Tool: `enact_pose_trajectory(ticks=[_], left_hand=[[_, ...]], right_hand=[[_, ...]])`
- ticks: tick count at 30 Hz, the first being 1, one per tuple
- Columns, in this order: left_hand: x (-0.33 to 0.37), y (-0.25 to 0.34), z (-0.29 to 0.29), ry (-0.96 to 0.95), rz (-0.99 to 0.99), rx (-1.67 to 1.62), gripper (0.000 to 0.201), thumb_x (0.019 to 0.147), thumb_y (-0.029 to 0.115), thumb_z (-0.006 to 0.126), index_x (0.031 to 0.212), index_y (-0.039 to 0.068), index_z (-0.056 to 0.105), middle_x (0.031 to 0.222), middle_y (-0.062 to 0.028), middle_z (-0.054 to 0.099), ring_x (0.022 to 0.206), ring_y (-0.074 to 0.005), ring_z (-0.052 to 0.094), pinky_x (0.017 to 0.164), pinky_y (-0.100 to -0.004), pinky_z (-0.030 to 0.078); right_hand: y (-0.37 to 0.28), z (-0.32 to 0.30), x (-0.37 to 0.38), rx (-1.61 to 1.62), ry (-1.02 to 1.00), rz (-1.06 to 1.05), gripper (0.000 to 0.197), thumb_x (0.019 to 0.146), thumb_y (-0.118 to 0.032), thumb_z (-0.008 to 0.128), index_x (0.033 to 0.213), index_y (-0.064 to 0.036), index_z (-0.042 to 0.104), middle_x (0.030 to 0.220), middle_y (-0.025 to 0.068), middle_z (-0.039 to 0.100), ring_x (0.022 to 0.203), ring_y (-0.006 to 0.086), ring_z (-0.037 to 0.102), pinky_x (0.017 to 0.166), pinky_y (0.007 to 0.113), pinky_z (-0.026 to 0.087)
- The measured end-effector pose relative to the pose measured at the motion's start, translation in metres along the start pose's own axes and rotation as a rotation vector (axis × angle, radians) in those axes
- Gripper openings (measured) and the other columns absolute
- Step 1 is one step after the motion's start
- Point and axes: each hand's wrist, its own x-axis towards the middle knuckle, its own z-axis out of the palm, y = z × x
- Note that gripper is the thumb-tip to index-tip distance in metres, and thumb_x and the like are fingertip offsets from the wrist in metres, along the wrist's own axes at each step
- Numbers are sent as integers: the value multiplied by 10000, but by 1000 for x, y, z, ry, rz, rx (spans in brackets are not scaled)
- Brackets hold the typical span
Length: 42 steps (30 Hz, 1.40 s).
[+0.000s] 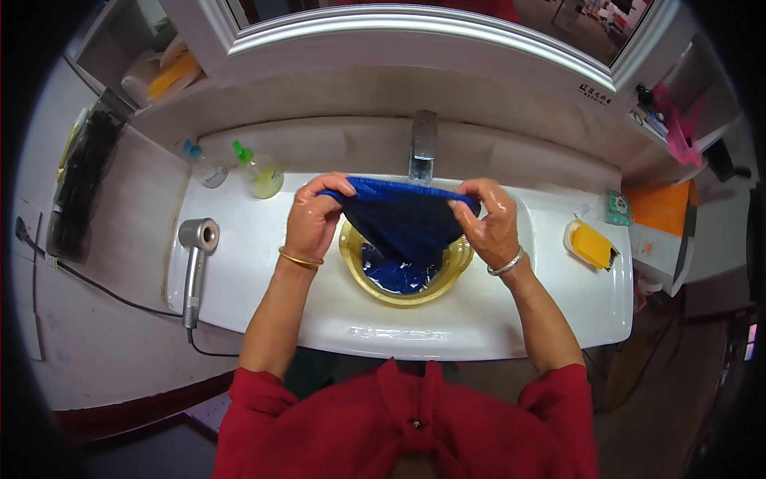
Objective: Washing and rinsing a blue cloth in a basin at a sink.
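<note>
A wet, dark blue cloth point(403, 215) is stretched between my two hands over a yellow plastic basin point(351, 267). My left hand point(313, 219) pinches its upper left corner, and my right hand point(491, 219) grips the upper right one. The cloth's lower part hangs down into the basin, where blue fabric point(399, 275) lies in water. Whether that fabric is the same piece, I cannot tell. Just behind the cloth stands a silver faucet point(424, 144). The basin sits in a white washbasin point(399, 339).
On the left of the counter lies a grey hair dryer point(195, 263) with a cord. Two pump bottles, one blue-topped point(207, 168) and one green-topped point(262, 174), stand behind it. To the right is a yellow item in a dish point(592, 243), near an orange box point(662, 207). A mirror cabinet point(415, 36) overhangs the back.
</note>
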Motion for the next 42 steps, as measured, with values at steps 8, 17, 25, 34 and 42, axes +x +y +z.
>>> enact_pose_trajectory(ticks=[8,17,25,34,42], left_hand=[[5,-39,-2,-86,-99,609,225,690,6,556,906,44,602,950,-42,564,937,-148,517,893,-274,381],[1,-174,-26,-379,-442,1534,376,784,18,467,1157,31,419,1173,-239,409,963,-385,531,849,-425,432],[1,-193,-29,-394,-222,1812,402,829,85,427,1220,1,386,1216,-273,378,981,-409,535,838,-431,450],[3,-129,-21,-190,-175,1288,220,714,-15,564,917,57,612,875,-165,608,874,-322,582,790,-389,454],[36,50,56,-281,284,616,225,783,85,614,1003,50,581,962,-3,579,906,-86,530,846,-242,425]], right_hand=[[52,31,-31,155,-343,344,213,796,-214,612,789,-4,575,620,115,560,544,202,502,531,311,419],[79,117,-91,-362,-1100,345,357,777,-139,564,1086,-40,415,1068,263,472,1016,393,494,876,429,407],[92,151,-106,-511,-911,66,375,805,-87,474,1169,-9,424,1153,310,452,1104,399,454,893,437,402],[74,63,-70,192,-508,810,161,789,-41,522,946,-53,489,762,161,589,731,271,611,580,383,506],[-20,-30,39,608,-126,523,133,836,-198,545,862,-67,547,733,-42,506,663,27,441,594,181,385]])
